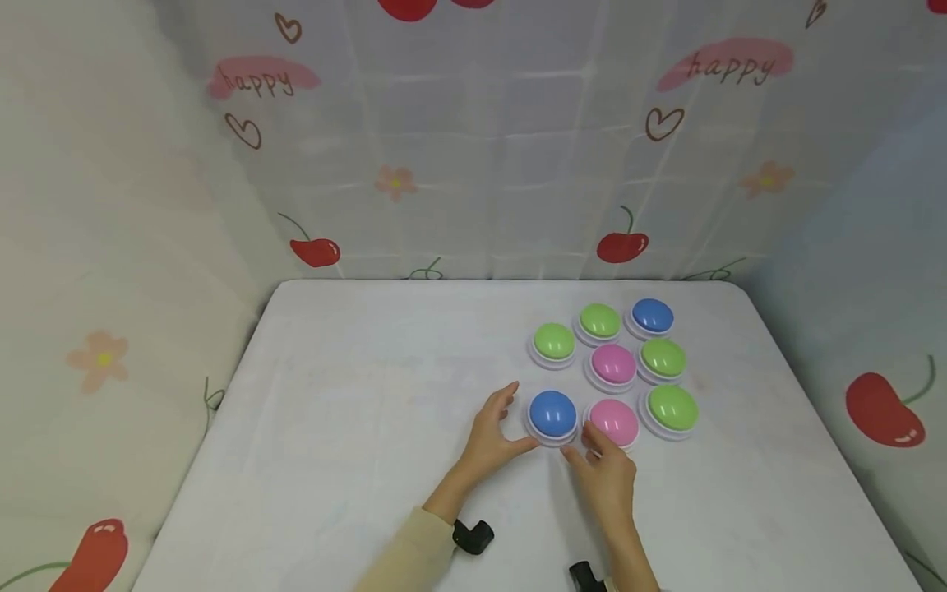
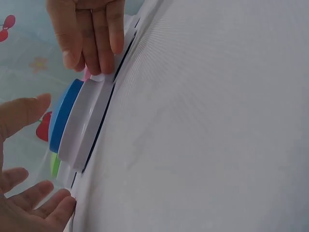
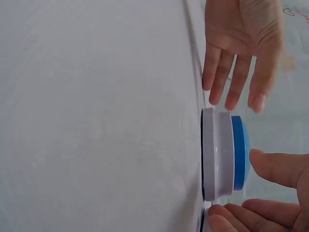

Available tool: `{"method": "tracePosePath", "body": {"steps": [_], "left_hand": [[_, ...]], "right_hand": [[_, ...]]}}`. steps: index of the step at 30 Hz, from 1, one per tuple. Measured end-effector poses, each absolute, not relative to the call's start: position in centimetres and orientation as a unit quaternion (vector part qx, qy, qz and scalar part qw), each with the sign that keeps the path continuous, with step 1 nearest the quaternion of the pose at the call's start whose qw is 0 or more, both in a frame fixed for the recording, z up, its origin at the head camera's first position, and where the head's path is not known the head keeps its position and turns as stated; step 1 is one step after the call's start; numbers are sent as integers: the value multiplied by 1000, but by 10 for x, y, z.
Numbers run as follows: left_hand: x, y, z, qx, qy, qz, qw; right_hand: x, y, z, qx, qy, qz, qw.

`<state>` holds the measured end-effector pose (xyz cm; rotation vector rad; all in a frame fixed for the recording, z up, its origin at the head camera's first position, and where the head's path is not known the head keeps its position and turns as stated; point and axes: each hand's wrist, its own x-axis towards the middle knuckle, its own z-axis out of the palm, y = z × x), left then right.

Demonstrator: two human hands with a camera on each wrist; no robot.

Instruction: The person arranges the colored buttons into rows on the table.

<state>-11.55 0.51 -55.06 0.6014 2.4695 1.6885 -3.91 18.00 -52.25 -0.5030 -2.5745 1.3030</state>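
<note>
On the desk, the front blue button sits between the left hand and right hand, thumbs and fingers apart; a careless right finger might bump the pink button beside it.

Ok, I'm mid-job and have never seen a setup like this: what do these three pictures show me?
No robot here: you see a person's bare left hand and right hand. The wide picture comes from a camera on the head, looking forward and down; the two close-ups come from a camera on each wrist. On the white tabletop sit eight domed, button-like pieces: four green ones, two pink ones and two blue ones. The hands are on either side of the front blue one. Neither grips it; whether they lightly touch it is hard to tell.
</note>
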Motion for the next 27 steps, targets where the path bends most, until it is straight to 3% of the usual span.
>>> {"method": "tracePosePath", "body": {"steps": [9,21,27], "left_hand": [[-123,20,-558,204,823,526,71],[-126,23,-561,217,851,477,30],[-125,22,-561,221,851,477,18]], "right_hand": [[-50,169,-530,-165,-868,460,91],[-57,162,-540,-178,-851,474,141],[-57,163,-542,-182,-844,486,137]]}}
